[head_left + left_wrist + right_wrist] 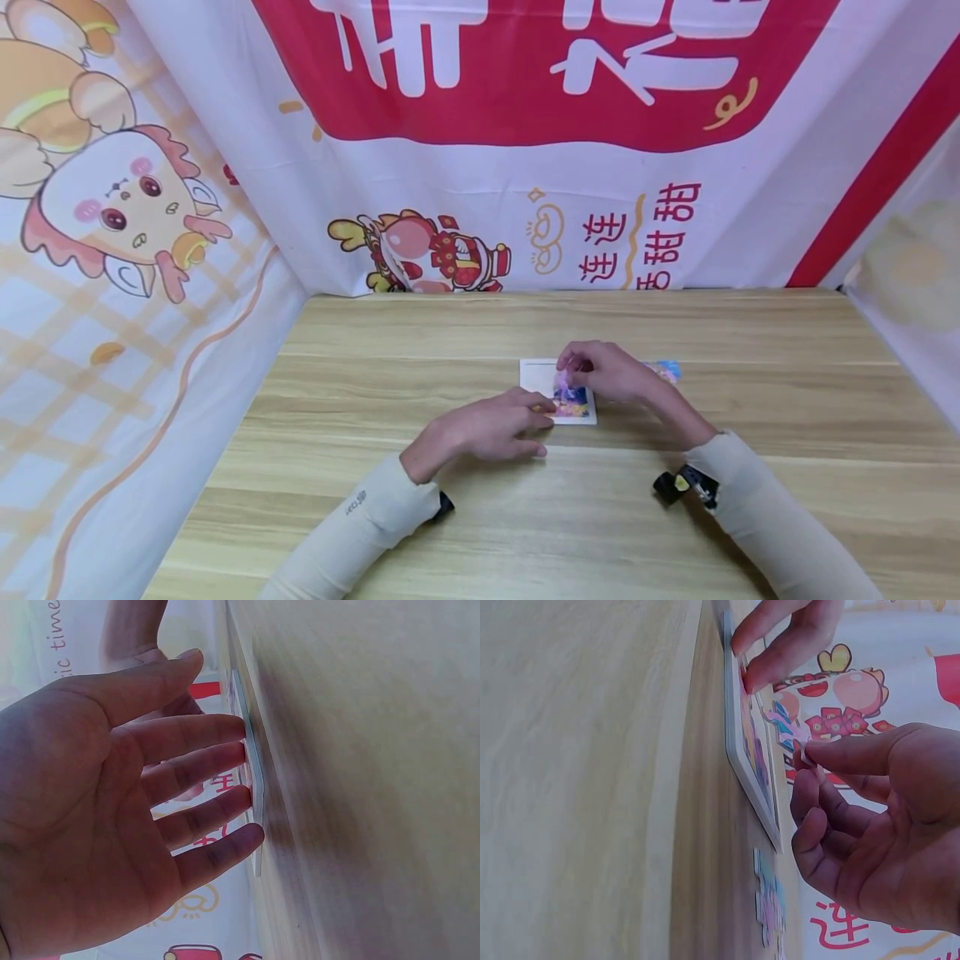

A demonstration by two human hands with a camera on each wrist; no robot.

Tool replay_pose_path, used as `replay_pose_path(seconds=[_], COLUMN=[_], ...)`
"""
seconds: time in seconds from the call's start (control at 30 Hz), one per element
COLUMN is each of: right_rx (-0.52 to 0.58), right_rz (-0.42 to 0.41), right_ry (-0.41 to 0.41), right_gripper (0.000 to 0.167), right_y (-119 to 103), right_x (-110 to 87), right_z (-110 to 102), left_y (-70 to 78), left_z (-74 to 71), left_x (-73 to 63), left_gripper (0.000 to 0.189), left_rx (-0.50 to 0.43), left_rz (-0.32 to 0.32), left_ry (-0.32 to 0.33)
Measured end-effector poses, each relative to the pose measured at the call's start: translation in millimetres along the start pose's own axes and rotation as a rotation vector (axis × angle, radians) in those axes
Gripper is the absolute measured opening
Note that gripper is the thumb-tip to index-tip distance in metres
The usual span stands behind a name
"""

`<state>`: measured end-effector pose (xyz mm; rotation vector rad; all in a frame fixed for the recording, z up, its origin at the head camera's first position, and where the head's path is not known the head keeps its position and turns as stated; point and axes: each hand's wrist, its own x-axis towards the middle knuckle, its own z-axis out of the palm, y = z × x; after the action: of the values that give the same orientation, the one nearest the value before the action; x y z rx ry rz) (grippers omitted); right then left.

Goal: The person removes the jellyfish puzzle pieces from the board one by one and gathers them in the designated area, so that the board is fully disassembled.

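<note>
A white puzzle tray [535,379] lies on the table, part of it filled with colourful jigsaw pieces [573,408]. My left hand [498,427] is at its near left side, fingers extended; in the left wrist view the fingertips [238,754] touch the tray's edge [257,769]. Over the tray's far right part, my right hand [611,371] pinches a small jigsaw piece [808,756] between thumb and finger. The fingers cover most of that piece. A pink and blue puzzle section [781,727] shows close beside those fingertips; whether it joins the held piece I cannot tell.
Loose jigsaw pieces [666,370] lie on the wooden table [375,375] right of the tray, partly behind the right forearm. A printed cloth [450,183] hangs along the table's back edge, and another patterned cloth [150,333] hangs at the left.
</note>
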<state>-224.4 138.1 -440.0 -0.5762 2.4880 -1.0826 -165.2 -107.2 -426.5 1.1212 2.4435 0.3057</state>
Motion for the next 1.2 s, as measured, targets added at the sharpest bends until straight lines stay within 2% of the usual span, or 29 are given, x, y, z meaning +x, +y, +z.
replay_pose_path(seconds=[0.2,0.6,1.2], right_rx=[-0.014,-0.005,0.086], right_rz=[-0.031,-0.024,-0.004], right_ry=[-0.003,-0.002,0.002], right_gripper=[0.014,0.014,0.019], right_y=[9.6,25.6,45.4], right_x=[-3.2,-16.2,-37.1], right_z=[-5.3,-19.4,-34.1], left_y=[-0.5,-0.6,0.9], left_z=[-0.1,0.2,0.8], left_x=[-1.0,-1.3,-1.8], left_gripper=[0.049,0.049,0.050], left_rx=[0.002,0.018,0.027], left_rz=[0.008,0.014,0.015], left_ry=[0.003,0.006,0.004])
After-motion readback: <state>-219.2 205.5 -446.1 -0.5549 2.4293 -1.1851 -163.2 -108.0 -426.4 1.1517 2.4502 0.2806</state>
